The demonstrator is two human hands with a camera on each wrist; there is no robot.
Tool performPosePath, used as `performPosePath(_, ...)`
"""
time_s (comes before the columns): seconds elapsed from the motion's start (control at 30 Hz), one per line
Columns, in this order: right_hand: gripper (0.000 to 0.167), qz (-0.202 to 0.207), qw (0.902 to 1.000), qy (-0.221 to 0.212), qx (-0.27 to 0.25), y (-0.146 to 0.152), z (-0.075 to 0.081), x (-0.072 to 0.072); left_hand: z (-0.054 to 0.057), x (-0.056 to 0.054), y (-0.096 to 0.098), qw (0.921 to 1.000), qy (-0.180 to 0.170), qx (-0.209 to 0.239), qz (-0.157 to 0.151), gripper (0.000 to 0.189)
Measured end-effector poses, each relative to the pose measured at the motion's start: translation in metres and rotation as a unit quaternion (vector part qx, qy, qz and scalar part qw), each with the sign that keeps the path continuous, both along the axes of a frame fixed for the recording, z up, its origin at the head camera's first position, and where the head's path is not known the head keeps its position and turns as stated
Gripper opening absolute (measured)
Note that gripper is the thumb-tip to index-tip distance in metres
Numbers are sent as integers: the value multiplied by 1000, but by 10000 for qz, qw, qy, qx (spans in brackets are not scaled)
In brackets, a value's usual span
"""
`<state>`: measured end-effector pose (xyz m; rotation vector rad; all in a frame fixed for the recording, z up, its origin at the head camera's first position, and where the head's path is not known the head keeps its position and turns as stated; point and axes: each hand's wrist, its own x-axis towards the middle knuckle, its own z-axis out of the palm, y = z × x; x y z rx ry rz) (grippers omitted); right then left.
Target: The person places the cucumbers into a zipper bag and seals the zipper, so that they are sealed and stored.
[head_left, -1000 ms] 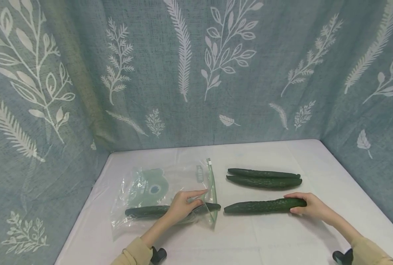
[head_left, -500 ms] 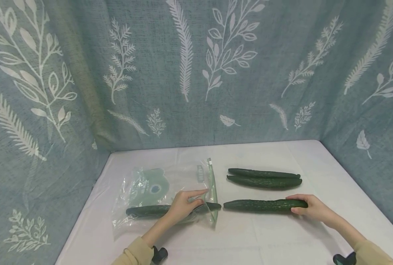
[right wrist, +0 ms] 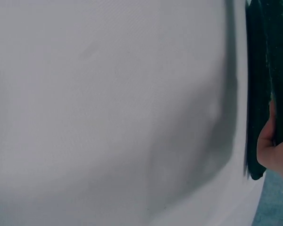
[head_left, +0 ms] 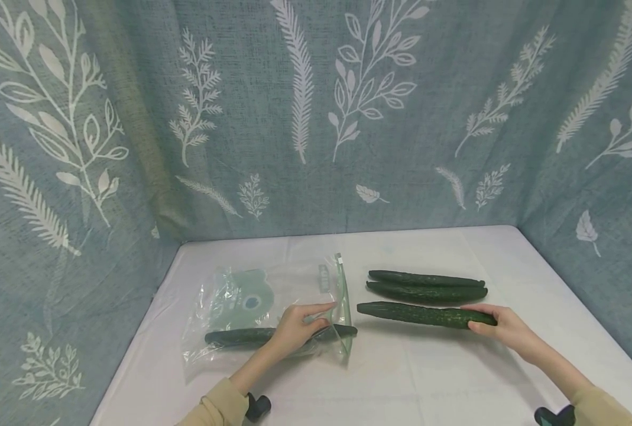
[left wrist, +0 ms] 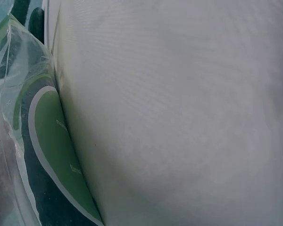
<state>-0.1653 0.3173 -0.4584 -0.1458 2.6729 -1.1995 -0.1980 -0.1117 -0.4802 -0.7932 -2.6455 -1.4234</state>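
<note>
My right hand [head_left: 507, 330] grips the right end of a long dark green cucumber [head_left: 417, 314], thumb on the near side. That cucumber is held over the table, with a shadow below it, its left end pointing toward the bag. My left hand [head_left: 297, 328] holds the mouth of a clear zip bag [head_left: 300, 278] lying flat, its index finger and thumb at the green zip edge. Inside the bag lies another cucumber [head_left: 241, 337], its right end at the opening. In the left wrist view, the bag's printed film [left wrist: 56, 141] shows at the left edge.
Two more cucumbers [head_left: 427, 293] lie side by side behind the held one. The table has a white cloth [head_left: 401, 384]. A blue-green curtain [head_left: 316, 195] with white leaf prints stands along the back and sides.
My right hand has lifted its cucumber from the table and moved it away from me, toward the two lying behind. My left hand stays at the bag's mouth.
</note>
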Motion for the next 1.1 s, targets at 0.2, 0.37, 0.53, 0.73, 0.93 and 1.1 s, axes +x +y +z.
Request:
performPosePath(0.2,61,-157,9995,-114,-230,-2,6,-1,1,1,-1,10000,-58,22,3,36)
performPosePath(0.37,60,-222,9989,-91,-398,-4,10,0,2,2,-1,9999,-67,42,96,38)
performPosePath(0.53,61,-280,9981,-120,-529,-6,9,0,2,1,0,9998,-67,18,200,38)
performPosePath(0.73,62,-375,9977,-218,-528,-10,5,0,3,2,0,9996,-178,4,208,38)
performPosePath(0.93,63,-365,9979,-266,-461,-12,0,-1,4,3,1,9995,-152,-40,264,38)
performPosePath(1.1,62,-328,9981,-270,-446,-14,-3,-1,5,3,1,9994,-160,-39,298,38)
